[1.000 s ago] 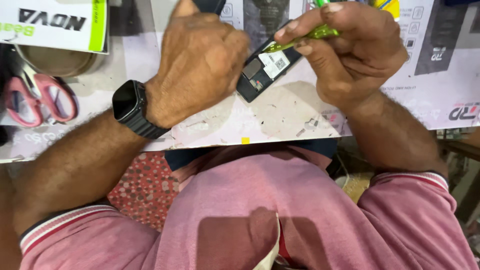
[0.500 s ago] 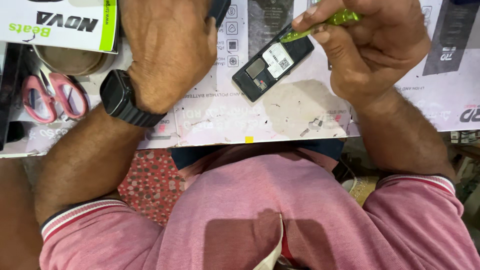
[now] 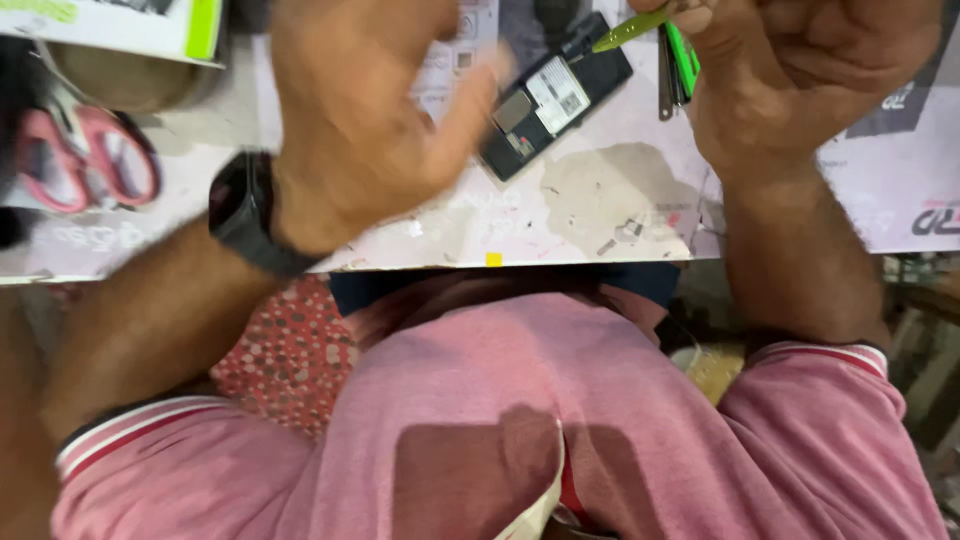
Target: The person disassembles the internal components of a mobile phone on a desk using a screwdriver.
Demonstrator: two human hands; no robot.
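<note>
Phone [image 3: 553,98], small and dark, lies back-up and slanted on the worktop [image 3: 610,215], its rear cover off so the label and metal parts of the bay show. It sits between the two hands, just below the tip of a green tool [image 3: 630,28].

Right hand [image 3: 800,70] is curled closed around that green tool, thumb and fingers bunched at the grip; the tip points left and down toward the upper end of the phone. Whether the tip touches the phone is unclear. Just left of this hand, beside the phone's upper end, lie tweezers [image 3: 668,70] and another green-handled tool [image 3: 684,58].

Left hand [image 3: 370,110] hangs over the worktop just left of the phone, motion-blurred. Fingers are loosely spread, thumb toward the phone; it seems to hold nothing, though the blur leaves that uncertain. A black wristwatch [image 3: 243,213] sits on its wrist.

Judgement on working well: the phone looks unsecured, so pinning its lower edge with the left hand before the tip bears down would stop it skating. Light pressure and a low tool angle suit the exposed parts.

Pose: both forearms come in from the lower corners, converging on the phone; right wrist bent, knuckles up, left wrist nearly straight.

Further left of the left hand: pink-handled scissors [image 3: 85,160], a round tin [image 3: 130,80] and a white-and-green box [image 3: 150,22] at the top edge.
</note>
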